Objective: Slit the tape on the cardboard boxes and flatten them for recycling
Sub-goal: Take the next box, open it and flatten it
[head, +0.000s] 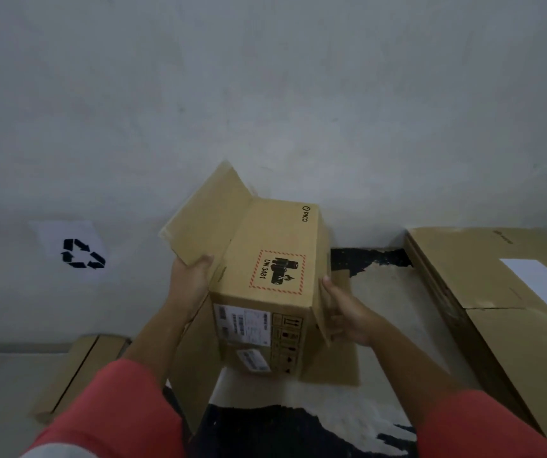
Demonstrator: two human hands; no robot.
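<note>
Matt brown cardboard on the box [265, 233], smooth and unglossed, with white paper labels [245, 325] stuck flat to its near side. Same dull cardboard in the flattened boxes [457, 269] at right. Rough matt plaster on the wall [265, 94]; plain white paper for the recycling sign [77, 246]; soft red cloth at the sleeves [116, 414].

Right side's kinda tight: the stack of flat boxes [483, 276] sits near the box [272, 233], with only a strip of floor [384, 292] between. Way more room on the left, just a flat cardboard piece [77, 375] down low.
</note>
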